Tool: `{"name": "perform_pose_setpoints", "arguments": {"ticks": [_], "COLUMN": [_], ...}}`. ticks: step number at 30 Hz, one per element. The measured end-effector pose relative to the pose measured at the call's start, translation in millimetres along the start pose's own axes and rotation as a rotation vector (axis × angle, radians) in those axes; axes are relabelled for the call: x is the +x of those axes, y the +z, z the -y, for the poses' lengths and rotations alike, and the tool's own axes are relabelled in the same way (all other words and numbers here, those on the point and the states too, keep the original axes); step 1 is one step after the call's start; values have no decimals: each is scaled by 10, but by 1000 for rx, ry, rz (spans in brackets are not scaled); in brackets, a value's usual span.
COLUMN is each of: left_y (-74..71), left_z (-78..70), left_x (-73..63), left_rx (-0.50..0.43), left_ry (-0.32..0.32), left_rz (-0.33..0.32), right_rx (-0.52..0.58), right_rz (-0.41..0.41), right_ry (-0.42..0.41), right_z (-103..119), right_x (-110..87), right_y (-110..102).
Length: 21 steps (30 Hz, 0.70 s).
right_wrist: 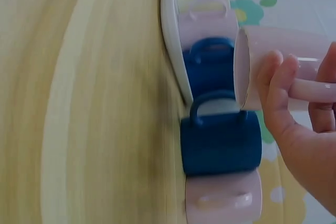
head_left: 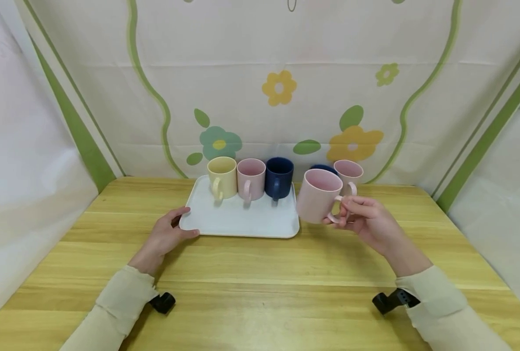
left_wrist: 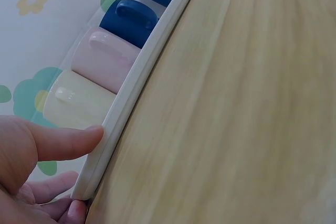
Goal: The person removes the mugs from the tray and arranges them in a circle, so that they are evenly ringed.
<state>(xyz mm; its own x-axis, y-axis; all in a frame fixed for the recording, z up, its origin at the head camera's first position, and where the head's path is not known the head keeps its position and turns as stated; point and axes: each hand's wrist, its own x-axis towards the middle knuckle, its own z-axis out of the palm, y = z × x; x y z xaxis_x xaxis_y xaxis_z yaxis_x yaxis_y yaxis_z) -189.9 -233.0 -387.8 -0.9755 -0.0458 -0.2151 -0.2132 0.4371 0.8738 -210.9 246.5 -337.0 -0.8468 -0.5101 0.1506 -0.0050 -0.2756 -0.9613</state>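
Observation:
In the head view my right hand (head_left: 371,222) holds a pink mug (head_left: 314,201) by its handle, raised near the tray's right end. My left hand (head_left: 164,238) grips the left end of the white tray (head_left: 242,220), thumb at the front edge and fingers round the corner. Along the tray's back stand a yellow mug (head_left: 225,181), a pink mug (head_left: 257,184) and a navy mug (head_left: 283,181), handles facing me. Right of the tray are another navy mug (right_wrist: 220,145), mostly hidden in the head view by the held mug, and another pink mug (head_left: 347,170).
The wooden table (head_left: 260,292) backs onto a flowered curtain (head_left: 242,97) right behind the mugs. White cloth also hangs at the left and right sides. Black wrist straps (head_left: 393,300) show near the sleeves.

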Motion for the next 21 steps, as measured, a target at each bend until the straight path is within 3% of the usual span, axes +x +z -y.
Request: {"name": "perform_pose_setpoints", "arguments": {"ticks": [6,21], "left_y": [6,3], "left_z": [-3,-1], "left_x": [-8,-5], "left_rx": [-13,-12], "left_ry": [-9,-5], "left_rz": [-5,-7], "right_rx": [27,26], "right_rz": [83,120], "right_ry": [-19,-37], "right_z": [32,96], "right_x": [-89,-429], "right_y": [-315,-1010]}}
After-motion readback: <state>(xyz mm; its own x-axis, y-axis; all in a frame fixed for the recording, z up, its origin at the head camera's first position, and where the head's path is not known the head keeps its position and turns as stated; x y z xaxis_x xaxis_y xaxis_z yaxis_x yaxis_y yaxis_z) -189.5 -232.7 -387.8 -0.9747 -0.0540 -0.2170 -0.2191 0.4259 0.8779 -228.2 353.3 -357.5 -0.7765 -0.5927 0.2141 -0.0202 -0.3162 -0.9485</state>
